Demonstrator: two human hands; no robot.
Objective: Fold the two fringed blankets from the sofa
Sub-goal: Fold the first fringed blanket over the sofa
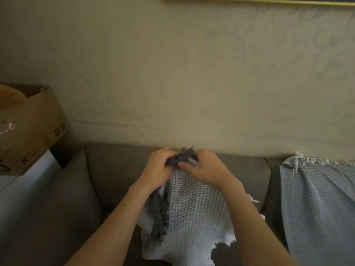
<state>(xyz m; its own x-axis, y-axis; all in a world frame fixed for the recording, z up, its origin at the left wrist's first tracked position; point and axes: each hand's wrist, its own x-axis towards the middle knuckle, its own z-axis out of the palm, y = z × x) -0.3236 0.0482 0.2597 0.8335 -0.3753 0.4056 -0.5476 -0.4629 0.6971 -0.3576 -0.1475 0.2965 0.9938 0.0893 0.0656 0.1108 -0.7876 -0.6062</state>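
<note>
Grip, left hand (pixel 159 166): fingers curl round a bunch of dark grey fringe (pixel 180 158) at the top of the held blanket (pixel 192 208).
Grip, right hand (pixel 205 169): thumb and fingers pinch the same gathered top edge, just beside the left hand; the two hands nearly touch.
Hands counted: two, both bare, with forearms reaching up from the lower edge of view.
Held blanket: one, pale waffle knit, hanging down from both hands; its lower edge is uneven, and a few white strands stick out at its right side.
Fringe on it: one grey tuft stands up between the hands; one grey strip trails down the blanket's left side below the left hand.
Sofa (pixel 115 169): one, grey-brown, behind the held blanket; two back cushions show, with the seam between them to the right of the hands.
Second blanket (pixel 317 208): one, light blue, draped over the right back cushion and running down out of view, well apart from the hands, pale fringe along its top edge.
Blankets counted: two, the held blanket and the second blanket.
Cardboard box (pixel 38 127): one, far left, resting on a white surface (pixel 28 179) beside the sofa arm; clear plastic glints on its near side.
Wall (pixel 192 73): beige, faintly patterned, behind the sofa.
Picture frame (pixel 249 1): one, only its gold lower edge showing at the top.
</note>
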